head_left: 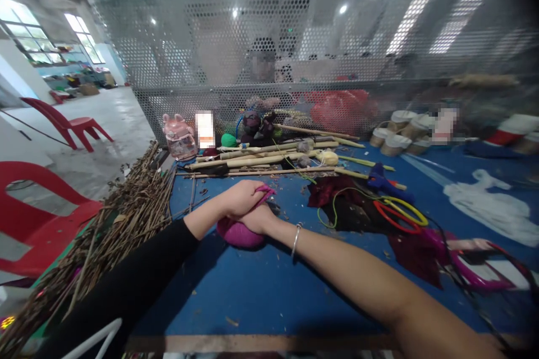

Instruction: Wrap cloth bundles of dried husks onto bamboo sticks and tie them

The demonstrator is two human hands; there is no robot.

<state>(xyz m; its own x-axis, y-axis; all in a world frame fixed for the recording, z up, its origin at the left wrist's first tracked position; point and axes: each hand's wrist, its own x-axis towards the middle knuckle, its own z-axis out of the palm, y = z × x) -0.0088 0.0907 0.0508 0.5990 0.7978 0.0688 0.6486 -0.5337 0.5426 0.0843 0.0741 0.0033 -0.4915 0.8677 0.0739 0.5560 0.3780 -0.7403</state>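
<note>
A round purple cloth bundle (241, 236) rests on the blue tabletop in front of me, its lower part bulging out below my hands. My left hand (239, 197), below a black sleeve, is closed in a fist with a gathered end of the purple cloth poking out past its fingers. Lying against it, my right hand (256, 220) is closed round the upper part of the bundle; its fingers are mostly hidden. A silver bangle (297, 241) circles the right wrist. What fills the cloth cannot be seen.
Dry twigs (126, 219) are heaped along the left. Behind lie peeled sticks (261, 157), a green ball (228, 140) and a pink bottle (179, 137) before a perforated metal screen (202, 67). Dark red cloth (337, 193), a blue glue gun (381, 179) and cables are at right.
</note>
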